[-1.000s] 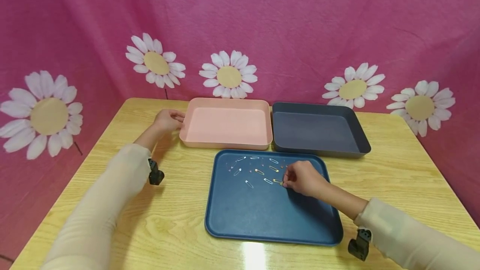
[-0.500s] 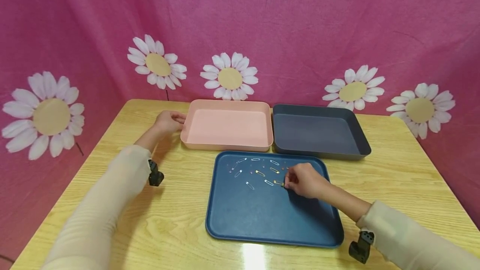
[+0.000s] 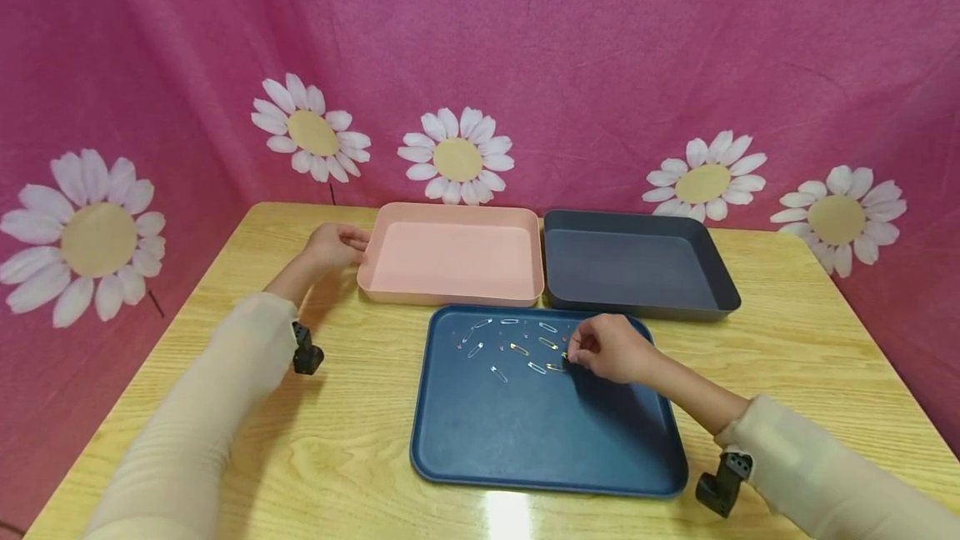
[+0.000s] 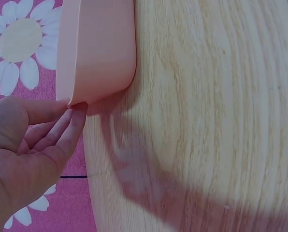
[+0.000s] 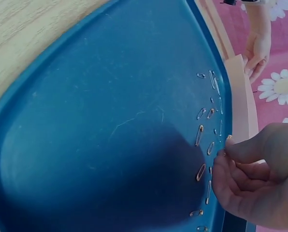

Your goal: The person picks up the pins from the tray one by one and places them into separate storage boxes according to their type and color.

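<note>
Right wrist view, gold pin, mostly behind fingers

Left grip on pink tray, right grip pinching gold pin

Rm over blue tray nr side, pins clutter far side.

Light wood-grain table, kinda stripy
Pink tray and dark grey tray side by side at the back, blue tray just in front.
</note>
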Action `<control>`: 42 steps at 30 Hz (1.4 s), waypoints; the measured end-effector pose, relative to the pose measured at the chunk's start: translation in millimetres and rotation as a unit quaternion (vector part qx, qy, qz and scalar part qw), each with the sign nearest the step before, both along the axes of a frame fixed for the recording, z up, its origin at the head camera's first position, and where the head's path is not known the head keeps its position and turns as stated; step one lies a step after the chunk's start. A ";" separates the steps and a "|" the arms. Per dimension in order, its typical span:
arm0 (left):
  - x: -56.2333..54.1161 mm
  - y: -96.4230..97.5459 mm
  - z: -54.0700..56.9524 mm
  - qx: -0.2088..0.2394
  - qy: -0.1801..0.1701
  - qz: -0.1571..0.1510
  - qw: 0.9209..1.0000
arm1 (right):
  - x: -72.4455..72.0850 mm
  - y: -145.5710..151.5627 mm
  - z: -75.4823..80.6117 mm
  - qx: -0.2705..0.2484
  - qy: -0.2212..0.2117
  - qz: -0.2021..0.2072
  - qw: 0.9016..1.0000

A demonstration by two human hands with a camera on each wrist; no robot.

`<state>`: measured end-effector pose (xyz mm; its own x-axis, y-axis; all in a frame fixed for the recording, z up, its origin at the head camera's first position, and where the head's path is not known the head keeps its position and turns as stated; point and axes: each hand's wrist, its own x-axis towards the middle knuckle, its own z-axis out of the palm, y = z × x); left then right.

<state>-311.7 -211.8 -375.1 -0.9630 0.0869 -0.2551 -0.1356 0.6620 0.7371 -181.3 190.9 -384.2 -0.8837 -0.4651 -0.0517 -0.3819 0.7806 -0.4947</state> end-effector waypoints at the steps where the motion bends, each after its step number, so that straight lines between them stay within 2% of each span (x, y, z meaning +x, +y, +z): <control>1: -0.1 0.0 0.1 0.000 0.000 -0.001 1.000 | -0.9 0.1 0.0 -0.003 -0.004 -0.001 1.000; 5: -1.6 1.1 -1.3 0.009 -0.007 0.000 1.000 | -5.6 -0.2 0.1 -0.021 -0.036 -0.006 0.999; 8: -3.9 1.8 -3.1 0.031 -0.016 0.006 0.999 | -10.8 -1.3 1.1 -0.055 -0.080 -0.021 0.995; 11: -7.0 1.6 -5.1 0.059 -0.025 0.013 0.998 | -17.6 -2.5 2.2 -0.100 -0.136 -0.045 0.985; 15: -10.8 0.6 -7.1 0.102 -0.038 0.018 0.994 | -27.7 -3.8 5.9 -0.143 -0.201 -0.074 0.966; 19: -14.8 0.5 -7.4 0.149 -0.065 0.033 0.986 | -38.0 -5.7 11.9 -0.158 -0.231 -0.087 0.956; 28: -19.3 1.5 -6.0 0.164 -0.123 0.066 0.977 | -61.4 -17.8 22.4 -0.190 -0.256 -0.094 0.943; 30: -19.7 1.6 -6.9 0.162 -0.130 0.071 0.975 | -67.6 -21.4 24.4 -0.192 -0.253 -0.092 0.944; 31: -23.8 -2.0 -11.7 0.168 -0.136 0.075 0.974 | -70.8 -23.2 25.7 -0.191 -0.251 -0.092 0.945; 36: -23.9 -4.9 -13.3 0.157 -0.145 0.072 0.974 | -88.5 -29.9 32.4 -0.171 -0.235 -0.106 0.951; 37: -23.7 -6.4 -13.1 0.156 -0.146 0.068 0.975 | -92.4 -31.4 33.3 -0.166 -0.234 -0.109 0.952; 38: -19.0 -4.2 -8.4 0.147 -0.145 0.062 0.976 | -96.3 -32.9 34.2 -0.161 -0.234 -0.111 0.953; 42: -18.0 -8.9 -6.1 0.154 -0.153 0.051 0.975 | -111.1 -39.2 38.1 -0.143 -0.235 -0.116 0.954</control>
